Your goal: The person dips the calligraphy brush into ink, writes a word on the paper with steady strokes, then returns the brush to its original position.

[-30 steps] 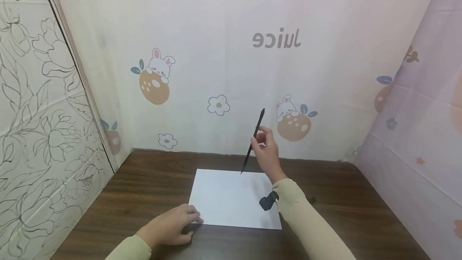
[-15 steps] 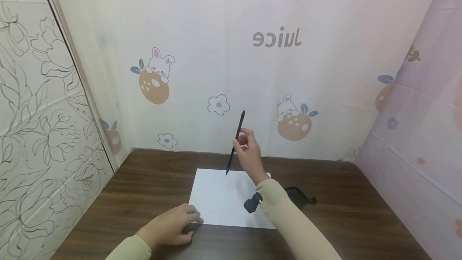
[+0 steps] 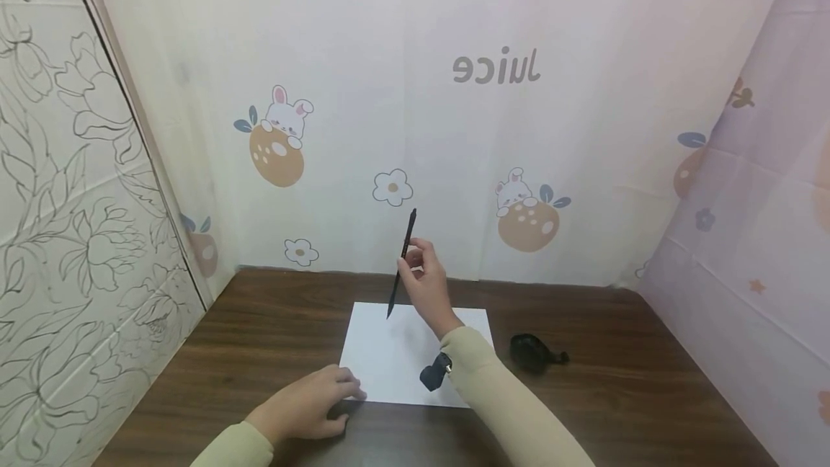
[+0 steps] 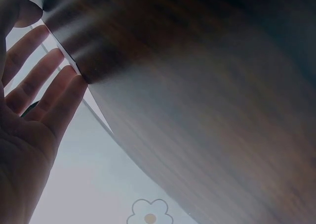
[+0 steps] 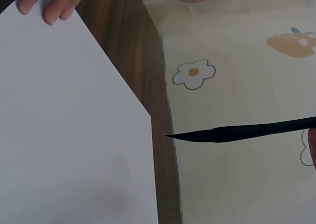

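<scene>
In the head view, a sheet of white paper lies on the table. My right hand pinches a thin black writing brush by its handle. The brush slants, its pointed dark tip downward over the far part of the sheet; the right wrist view shows the tip apart from the paper. My left hand rests at the sheet's near left corner, fingertips on the paper. Its fingers look relaxed, with the thumb apart, in the left wrist view. The right forearm hides part of the sheet's near right side.
A small rounded black object with a short stub lies on the table right of the paper. The dark wood table meets a patterned curtain at its back edge. Printed cloth also hangs at the left and right.
My right hand has moved left and slightly down with the brush, its tip passing across above the paper. The black object at the right has come into sight. My left hand stays put.
</scene>
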The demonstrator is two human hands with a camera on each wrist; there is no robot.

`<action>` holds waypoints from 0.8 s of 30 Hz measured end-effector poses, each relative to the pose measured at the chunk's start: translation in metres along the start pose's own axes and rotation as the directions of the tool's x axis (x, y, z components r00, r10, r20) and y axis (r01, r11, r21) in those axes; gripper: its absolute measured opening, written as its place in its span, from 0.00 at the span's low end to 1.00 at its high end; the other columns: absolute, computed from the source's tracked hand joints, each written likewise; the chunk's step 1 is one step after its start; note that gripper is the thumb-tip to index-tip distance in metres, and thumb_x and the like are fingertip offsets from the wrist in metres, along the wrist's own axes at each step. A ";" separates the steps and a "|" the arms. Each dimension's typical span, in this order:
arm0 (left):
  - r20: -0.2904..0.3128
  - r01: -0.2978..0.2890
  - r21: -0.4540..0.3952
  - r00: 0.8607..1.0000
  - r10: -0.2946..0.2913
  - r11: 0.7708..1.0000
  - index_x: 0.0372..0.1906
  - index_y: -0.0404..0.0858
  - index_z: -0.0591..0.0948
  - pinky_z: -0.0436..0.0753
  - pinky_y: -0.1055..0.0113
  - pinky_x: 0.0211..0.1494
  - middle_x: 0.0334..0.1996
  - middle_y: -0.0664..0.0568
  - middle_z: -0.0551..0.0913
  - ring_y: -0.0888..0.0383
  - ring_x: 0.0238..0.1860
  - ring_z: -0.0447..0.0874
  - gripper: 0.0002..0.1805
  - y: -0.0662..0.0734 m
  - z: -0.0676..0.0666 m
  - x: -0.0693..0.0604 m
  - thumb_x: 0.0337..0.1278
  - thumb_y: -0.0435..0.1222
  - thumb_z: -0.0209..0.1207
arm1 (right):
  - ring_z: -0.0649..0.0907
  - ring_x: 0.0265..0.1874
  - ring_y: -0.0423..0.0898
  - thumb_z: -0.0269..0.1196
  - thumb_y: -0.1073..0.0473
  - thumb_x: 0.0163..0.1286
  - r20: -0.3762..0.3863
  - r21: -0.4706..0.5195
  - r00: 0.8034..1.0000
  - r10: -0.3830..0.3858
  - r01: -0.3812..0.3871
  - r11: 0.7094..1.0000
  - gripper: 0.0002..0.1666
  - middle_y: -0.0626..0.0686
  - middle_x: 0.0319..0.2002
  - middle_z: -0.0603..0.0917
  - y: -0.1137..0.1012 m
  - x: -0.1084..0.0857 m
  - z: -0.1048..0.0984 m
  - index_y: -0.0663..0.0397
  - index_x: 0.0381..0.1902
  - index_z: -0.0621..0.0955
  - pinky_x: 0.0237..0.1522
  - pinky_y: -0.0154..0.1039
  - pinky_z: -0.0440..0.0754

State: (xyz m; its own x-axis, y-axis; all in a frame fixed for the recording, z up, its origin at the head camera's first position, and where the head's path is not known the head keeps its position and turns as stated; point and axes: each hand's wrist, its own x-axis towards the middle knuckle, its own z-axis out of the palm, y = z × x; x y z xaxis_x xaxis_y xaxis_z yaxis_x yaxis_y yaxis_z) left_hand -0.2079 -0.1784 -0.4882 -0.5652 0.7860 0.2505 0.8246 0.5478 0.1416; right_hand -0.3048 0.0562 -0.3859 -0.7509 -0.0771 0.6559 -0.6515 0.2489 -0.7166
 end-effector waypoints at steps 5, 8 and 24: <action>0.027 0.026 -0.005 0.999 -0.026 1.000 0.50 0.43 0.85 0.80 0.65 0.52 0.46 0.57 0.81 0.61 0.48 0.78 0.18 0.000 0.000 0.001 0.51 0.38 0.67 | 0.80 0.41 0.53 0.61 0.71 0.70 -0.015 0.024 1.000 0.008 -0.008 1.000 0.21 0.61 0.40 0.79 0.001 -0.006 0.009 0.64 0.59 0.71 0.41 0.43 0.83; 0.035 0.031 -0.005 0.999 -0.031 1.000 0.50 0.44 0.85 0.80 0.66 0.52 0.46 0.57 0.81 0.61 0.48 0.78 0.18 0.000 0.000 0.001 0.52 0.38 0.67 | 0.81 0.42 0.53 0.61 0.70 0.70 -0.010 0.024 1.000 0.016 -0.016 1.000 0.21 0.60 0.40 0.79 -0.001 -0.010 0.013 0.64 0.59 0.72 0.43 0.43 0.83; 0.078 0.064 -0.036 0.995 -0.061 0.997 0.51 0.44 0.85 0.80 0.66 0.53 0.46 0.57 0.81 0.61 0.48 0.78 0.17 0.002 -0.004 0.003 0.54 0.38 0.67 | 0.82 0.44 0.52 0.62 0.66 0.72 0.002 0.038 0.999 0.044 -0.044 0.998 0.22 0.56 0.43 0.80 0.042 -0.014 0.044 0.53 0.61 0.71 0.47 0.46 0.83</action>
State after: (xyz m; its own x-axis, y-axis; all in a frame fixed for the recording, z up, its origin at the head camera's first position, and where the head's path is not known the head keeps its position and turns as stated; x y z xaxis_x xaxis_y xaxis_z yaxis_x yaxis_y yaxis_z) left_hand -0.2080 -0.1759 -0.4835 -0.6149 0.7709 0.1662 0.7870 0.5863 0.1921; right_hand -0.3262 0.0257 -0.4355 -0.7790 -0.0675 0.6234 -0.6215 0.2153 -0.7533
